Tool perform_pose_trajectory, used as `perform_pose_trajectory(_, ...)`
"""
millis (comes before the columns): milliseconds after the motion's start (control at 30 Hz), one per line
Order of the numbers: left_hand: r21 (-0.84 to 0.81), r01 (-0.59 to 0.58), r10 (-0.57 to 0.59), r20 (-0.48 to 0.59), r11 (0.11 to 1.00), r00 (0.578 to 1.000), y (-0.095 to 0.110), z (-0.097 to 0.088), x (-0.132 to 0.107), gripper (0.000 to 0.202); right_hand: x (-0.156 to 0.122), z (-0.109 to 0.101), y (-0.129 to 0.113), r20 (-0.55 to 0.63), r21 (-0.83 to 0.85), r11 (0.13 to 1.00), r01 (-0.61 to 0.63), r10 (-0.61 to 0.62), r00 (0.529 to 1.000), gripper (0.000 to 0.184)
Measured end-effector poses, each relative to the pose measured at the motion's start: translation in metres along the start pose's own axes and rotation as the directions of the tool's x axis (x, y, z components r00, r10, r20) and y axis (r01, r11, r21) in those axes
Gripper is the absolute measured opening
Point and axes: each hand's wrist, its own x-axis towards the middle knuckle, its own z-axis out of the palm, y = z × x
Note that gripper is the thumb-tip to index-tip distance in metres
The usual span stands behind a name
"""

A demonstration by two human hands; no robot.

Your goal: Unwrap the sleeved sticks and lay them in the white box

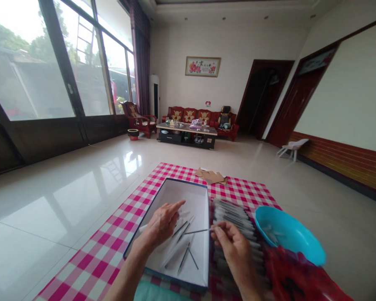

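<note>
The thin dark rod (196,231) lies level over the right half of the white box (181,192), pinched at its right end by the thumb and forefinger of the right hand (233,246), whose grip is closed on it. What the rod is cannot be made out.

The left hand (161,225) hovers over the left half of the box with its forefinger stretched out and the other fingers curled. A pale stub shows at its outer side, but it is not clear whether this grip holds it. Both forearms are cut off by the lower edge.

More loose rods (184,255) lie in the near part of the box, some hidden under the left hand.

Just right of the box is a row of grey sticks (235,215), blurred and partly covered by the right hand. Further right of the box stands a blue bowl (296,244), with small pale contents that are too blurred to name. Near it lies a smeared red heap (301,278).

The box rests on a checked cloth (113,246) spread on the floor, and cardboard scraps (211,177) lie beyond its far end. Far behind the box, a framed picture (202,66) bears writing too small to read.
</note>
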Motion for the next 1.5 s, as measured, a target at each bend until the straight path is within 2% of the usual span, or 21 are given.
perform_pose_trajectory(100, -0.047, -0.042, 0.042, -0.010, 0.998, 0.999, 0.007, 0.004, 0.001, 0.049, -0.009, 0.020, -0.001, 0.164, -0.077, 0.995, 0.057, -0.043, 0.985, 0.029)
perform_pose_trajectory(167, -0.073, -0.087, 0.087, -0.005, 0.994, 0.996, 0.014, 0.007, 0.001, 0.052, -0.013, 0.027, -0.001, 0.212, -0.139, 0.980, 0.142, -0.111, 0.971, 0.026)
perform_pose_trajectory(233, -0.099, -0.138, 0.138, -0.004, 0.985, 0.990, 0.021, 0.009, 0.000, 0.054, -0.014, 0.029, -0.002, 0.199, -0.162, 0.968, 0.191, -0.157, 0.967, 0.027)
perform_pose_trajectory(367, -0.113, -0.222, 0.227, 0.027, 0.968, 0.974, 0.039, 0.014, -0.004, 0.057, -0.014, 0.029, -0.003, 0.160, -0.129, 0.983, 0.131, -0.110, 0.981, 0.034)
perform_pose_trajectory(500, -0.098, -0.221, 0.226, 0.047, 0.970, 0.973, 0.053, 0.016, -0.007, 0.054, -0.013, 0.026, -0.007, 0.156, -0.109, 0.986, 0.129, -0.112, 0.982, 0.029)
perform_pose_trajectory(600, -0.080, -0.212, 0.215, 0.034, 0.974, 0.976, 0.050, 0.014, -0.006, 0.050, -0.010, 0.015, -0.010, 0.076, -0.035, 0.998, 0.047, -0.045, 0.996, 0.031)
perform_pose_trajectory(700, -0.087, -0.198, 0.197, -0.029, 0.976, 0.980, 0.040, 0.012, -0.005, 0.034, -0.005, 0.001, -0.008, -0.055, 0.076, 0.996, -0.043, 0.047, 0.997, 0.033)
perform_pose_trajectory(767, -0.187, -0.136, 0.115, -0.119, 0.973, 0.986, 0.035, 0.014, -0.004, 0.027, -0.002, -0.005, -0.005, -0.132, 0.161, 0.985, -0.058, 0.080, 0.988, 0.032)
perform_pose_trajectory(800, -0.288, -0.081, 0.035, -0.162, 0.954, 0.986, 0.033, 0.015, -0.003, 0.024, -0.001, -0.006, -0.004, -0.161, 0.208, 0.977, -0.050, 0.085, 0.983, 0.031)
perform_pose_trajectory(833, -0.423, -0.017, -0.070, -0.190, 0.906, 0.979, 0.033, 0.018, -0.001, 0.023, -0.001, -0.006, -0.003, -0.180, 0.255, 0.966, -0.038, 0.086, 0.980, 0.030)
perform_pose_trajectory(867, -0.579, 0.047, -0.193, -0.193, 0.814, 0.962, 0.034, 0.020, 0.000, 0.022, -0.001, -0.005, -0.003, -0.184, 0.293, 0.956, -0.029, 0.086, 0.979, 0.030)
perform_pose_trajectory(900, -0.733, 0.099, -0.316, -0.164, 0.673, 0.934, 0.035, 0.022, 0.002, 0.022, -0.001, -0.004, -0.003, -0.168, 0.317, 0.948, -0.026, 0.083, 0.982, 0.029)
perform_pose_trajectory(967, -0.946, 0.127, -0.506, -0.044, 0.298, 0.862, 0.038, 0.024, 0.007, 0.029, -0.004, 0.000, -0.006, -0.086, 0.313, 0.949, -0.045, 0.076, 0.993, 0.028)
perform_pose_trajectory(1000, -0.988, 0.101, -0.566, 0.017, 0.117, 0.824, 0.039, 0.024, 0.008, 0.035, -0.005, 0.003, -0.008, -0.025, 0.285, 0.957, -0.061, 0.071, 0.997, 0.027)
perform_pose_trajectory(1033, -0.998, 0.065, -0.603, 0.067, -0.026, 0.795, 0.041, 0.024, 0.010, 0.041, -0.007, 0.006, -0.010, 0.041, 0.250, 0.966, -0.072, 0.064, 0.997, 0.026)
perform_pose_trajectory(1067, -0.991, 0.033, -0.620, 0.105, -0.127, 0.778, 0.043, 0.024, 0.011, 0.045, -0.009, 0.010, -0.011, 0.102, 0.216, 0.973, -0.078, 0.057, 0.993, 0.026)
perform_pose_trajectory(1133, -0.975, 0.019, -0.601, 0.152, -0.222, 0.784, 0.049, 0.026, 0.010, 0.042, -0.013, 0.019, -0.013, 0.199, 0.172, 0.982, -0.075, 0.040, 0.979, 0.024)
perform_pose_trajectory(1233, -0.978, 0.092, -0.518, 0.178, -0.188, 0.837, 0.061, 0.029, 0.006, 0.030, -0.018, 0.035, -0.010, 0.259, 0.177, 0.982, -0.064, 0.016, 0.966, 0.025)
perform_pose_trajectory(1400, -0.991, 0.134, -0.378, 0.127, -0.006, 0.917, 0.072, 0.028, -0.001, 0.040, -0.024, 0.051, -0.003, 0.287, 0.197, 0.977, -0.086, 0.026, 0.958, 0.025)
perform_pose_trajectory(1467, -0.981, 0.145, -0.348, 0.090, 0.133, 0.933, 0.070, 0.024, -0.002, 0.042, -0.024, 0.049, -0.002, 0.330, 0.170, 0.983, -0.071, 0.011, 0.944, 0.021)
perform_pose_trajectory(1500, -0.960, 0.136, -0.334, 0.048, 0.245, 0.941, 0.068, 0.022, -0.003, 0.041, -0.024, 0.047, -0.004, 0.345, 0.144, 0.988, -0.054, 0.001, 0.938, 0.020)
